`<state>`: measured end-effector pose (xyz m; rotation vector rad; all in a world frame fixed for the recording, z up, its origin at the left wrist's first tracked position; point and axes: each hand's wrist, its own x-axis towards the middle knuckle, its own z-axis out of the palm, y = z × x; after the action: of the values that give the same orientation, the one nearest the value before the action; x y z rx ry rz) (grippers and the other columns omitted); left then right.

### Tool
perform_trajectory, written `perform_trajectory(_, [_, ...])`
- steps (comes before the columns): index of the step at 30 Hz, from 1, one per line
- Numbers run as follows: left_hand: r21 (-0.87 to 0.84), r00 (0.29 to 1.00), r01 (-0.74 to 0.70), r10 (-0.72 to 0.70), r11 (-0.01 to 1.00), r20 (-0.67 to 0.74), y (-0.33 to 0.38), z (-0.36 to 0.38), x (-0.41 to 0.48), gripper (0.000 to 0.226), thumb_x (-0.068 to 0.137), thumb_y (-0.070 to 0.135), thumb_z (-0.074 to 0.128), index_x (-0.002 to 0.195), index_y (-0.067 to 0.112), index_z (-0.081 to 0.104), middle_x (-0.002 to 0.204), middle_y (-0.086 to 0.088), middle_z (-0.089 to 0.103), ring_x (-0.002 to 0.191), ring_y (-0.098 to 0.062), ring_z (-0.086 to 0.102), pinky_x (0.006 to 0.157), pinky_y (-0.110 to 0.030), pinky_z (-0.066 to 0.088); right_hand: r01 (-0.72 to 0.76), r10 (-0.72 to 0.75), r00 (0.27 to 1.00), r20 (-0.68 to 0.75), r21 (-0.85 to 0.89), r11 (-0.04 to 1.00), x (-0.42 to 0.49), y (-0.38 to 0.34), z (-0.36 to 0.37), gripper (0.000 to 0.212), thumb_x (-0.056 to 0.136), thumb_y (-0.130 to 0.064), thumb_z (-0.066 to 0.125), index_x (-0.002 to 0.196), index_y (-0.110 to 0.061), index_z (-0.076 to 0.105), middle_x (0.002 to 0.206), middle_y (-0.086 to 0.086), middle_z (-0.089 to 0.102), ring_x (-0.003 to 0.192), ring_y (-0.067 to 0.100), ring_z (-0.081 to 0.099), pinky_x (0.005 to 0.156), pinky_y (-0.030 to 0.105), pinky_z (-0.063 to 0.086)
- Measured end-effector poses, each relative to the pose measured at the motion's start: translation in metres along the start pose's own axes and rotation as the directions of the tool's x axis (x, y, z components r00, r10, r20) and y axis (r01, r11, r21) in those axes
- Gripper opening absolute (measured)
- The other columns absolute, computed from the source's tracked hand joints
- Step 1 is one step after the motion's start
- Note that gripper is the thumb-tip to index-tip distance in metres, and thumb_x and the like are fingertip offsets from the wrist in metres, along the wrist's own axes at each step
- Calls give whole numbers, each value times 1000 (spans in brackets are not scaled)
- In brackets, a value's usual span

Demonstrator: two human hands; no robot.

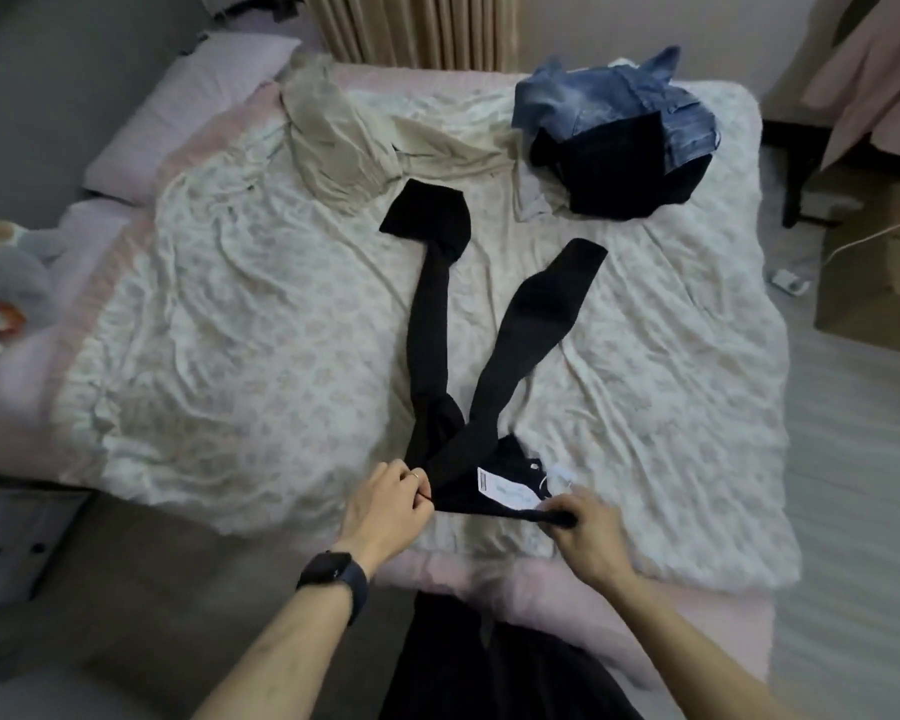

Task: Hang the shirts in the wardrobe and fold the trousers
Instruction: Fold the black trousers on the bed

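Observation:
Black trousers (515, 330) lie on the bed with their two legs spread in a V pointing away from me. The waistband is at the near edge, with a white tag (505, 492) showing. My left hand (388, 504) pinches the waistband's left end. My right hand (585, 532) grips its right end. A beige garment (344, 148) lies crumpled at the far side of the bed. To the far right sits a pile of blue denim (609, 96) over a dark garment (624, 174).
The bed (230, 314) has a wrinkled floral sheet. A pink pillow (188, 111) lies at the far left and a grey plush toy (6, 283) at the left edge. Cardboard boxes (874, 262) and a white cable stand on the floor to the right. Curtains (411, 28) hang behind.

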<state>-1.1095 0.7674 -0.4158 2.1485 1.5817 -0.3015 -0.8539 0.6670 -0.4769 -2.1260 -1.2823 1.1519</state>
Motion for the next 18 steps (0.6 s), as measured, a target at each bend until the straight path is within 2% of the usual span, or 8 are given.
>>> perform_trajectory(5, [213, 960, -61, -1, 975, 279, 22, 44, -21, 24, 96, 20, 49, 117, 18, 61, 123, -3, 48, 115, -26, 51, 88, -40, 47, -131, 131, 991, -10, 33, 991, -40, 53, 30, 19, 80, -6, 82, 87, -23, 79, 102, -6, 62, 92, 9, 63, 79, 1, 38])
perform_trajectory(7, [283, 941, -82, -20, 956, 339, 40, 51, -23, 26, 96, 19, 52, 121, 13, 57, 131, -8, 45, 121, -29, 48, 91, -41, 45, -228, 229, 973, -12, 89, 970, -44, 60, 31, 18, 80, -7, 83, 89, -23, 80, 107, 0, 61, 98, 14, 63, 81, 6, 38])
perform_trajectory(10, [393, 956, -139, 20, 909, 292, 67, 53, -19, 47, 93, 16, 58, 139, 12, 45, 160, -14, 21, 143, -31, 30, 108, -43, 36, -264, 263, 964, 27, 131, 955, -41, 63, 23, 20, 80, -6, 80, 87, -24, 82, 87, -12, 71, 85, 4, 66, 69, 7, 41])
perform_trajectory(12, [425, 954, -268, 178, 864, 240, 85, 57, -10, 64, 93, 18, 60, 151, 13, 34, 168, -11, 3, 152, -30, 13, 119, -46, 22, -272, 269, 962, 43, 133, 953, -37, 59, 14, 17, 81, -9, 80, 92, -22, 82, 85, -15, 74, 84, 3, 67, 71, 11, 42])
perform_trajectory(13, [421, 934, -348, 272, 838, 233, 92, 60, -6, 68, 93, 24, 62, 153, 14, 32, 169, -9, 5, 154, -28, 11, 121, -48, 18, -248, 246, 969, 37, 125, 961, -34, 56, 11, 16, 81, -11, 80, 94, -21, 82, 86, -16, 73, 87, 4, 67, 75, 14, 43])
perform_trajectory(15, [428, 844, -536, 469, 728, 259, 112, 66, 3, 66, 89, 34, 68, 148, 17, 45, 161, -6, 33, 150, -24, 27, 121, -49, 22, -213, 212, 977, 23, 164, 963, -32, 47, 4, 18, 79, -12, 82, 91, -24, 81, 84, -21, 69, 88, 3, 66, 84, 19, 48])
perform_trajectory(17, [498, 767, -635, 560, 591, 314, 130, 62, 9, 37, 94, 29, 60, 129, 18, 63, 130, -1, 64, 131, -24, 51, 112, -44, 33, -183, 190, 982, 1, 272, 945, -33, 36, 0, 27, 76, -8, 82, 84, -34, 78, 85, -19, 73, 89, 3, 69, 88, 25, 53])
perform_trajectory(18, [516, 774, -628, 536, 583, 337, 138, 56, 12, 27, 99, 22, 52, 121, 18, 65, 117, 0, 68, 120, -25, 57, 104, -41, 36, -188, 209, 978, -27, 336, 923, -36, 31, -3, 33, 75, -6, 82, 80, -38, 75, 86, -17, 75, 89, 4, 70, 88, 26, 54])
